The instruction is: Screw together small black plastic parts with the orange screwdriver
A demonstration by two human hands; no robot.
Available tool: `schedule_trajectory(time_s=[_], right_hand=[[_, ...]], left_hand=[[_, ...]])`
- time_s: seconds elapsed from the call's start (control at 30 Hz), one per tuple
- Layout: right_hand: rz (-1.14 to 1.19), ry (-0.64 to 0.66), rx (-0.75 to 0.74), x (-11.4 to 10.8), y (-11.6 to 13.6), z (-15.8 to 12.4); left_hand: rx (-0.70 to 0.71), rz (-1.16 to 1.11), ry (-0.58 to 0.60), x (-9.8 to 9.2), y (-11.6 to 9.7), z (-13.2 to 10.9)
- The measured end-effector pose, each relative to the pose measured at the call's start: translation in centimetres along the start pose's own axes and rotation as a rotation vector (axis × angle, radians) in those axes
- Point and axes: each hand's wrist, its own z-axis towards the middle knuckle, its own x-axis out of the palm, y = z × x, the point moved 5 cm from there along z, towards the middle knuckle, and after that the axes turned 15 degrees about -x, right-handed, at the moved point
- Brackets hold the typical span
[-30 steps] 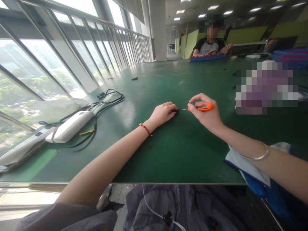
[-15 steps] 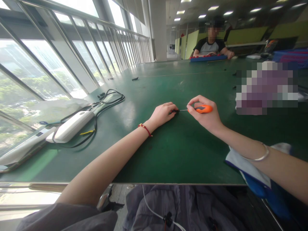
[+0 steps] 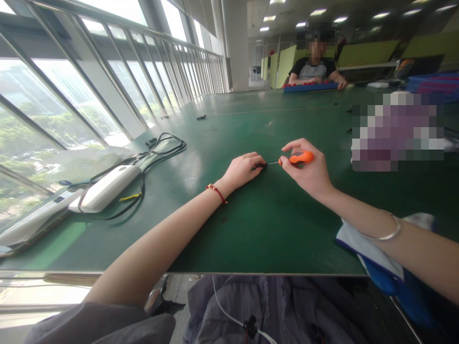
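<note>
My left hand (image 3: 243,169) rests on the green table (image 3: 258,224) with its fingers curled, pinching a small black part (image 3: 263,165) at the fingertips. My right hand (image 3: 307,173) is closed on an orange-handled screwdriver (image 3: 300,157). Its thin metal shaft points left and its tip meets the small black part. Both hands sit close together near the middle of the table.
White devices (image 3: 106,187) with black cables (image 3: 163,145) lie at the left by the window railing. A blue and white cloth (image 3: 373,260) lies under my right forearm. A person (image 3: 315,64) sits at the far end behind a blue tray (image 3: 309,86). Small black bits (image 3: 201,116) dot the table.
My right hand has shifted its fingers around the screwdriver handle, which has turned and rolled slightly. My left hand and the black part stay where they were.
</note>
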Motion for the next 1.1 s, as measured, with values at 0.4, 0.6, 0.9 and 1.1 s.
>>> schedule_trajectory(time_s=[0.4,0.6,0.9,1.1], right_hand=[[0.010,0.031,0.031,0.0,0.1,0.1],[0.011,0.080,0.048,0.3,-0.3,0.0],[0.014,0.222,-0.048,0.7,-1.4,0.2],[0.049,0.422,-0.023,2.1,-3.5,-0.4]], left_hand=[[-0.004,-0.012,0.004,-0.1,0.0,0.0],[-0.033,-0.058,0.003,0.0,0.2,0.1],[-0.171,-0.370,-0.027,0.1,1.5,0.3],[-0.170,-0.514,-0.018,0.0,-0.1,-0.1]])
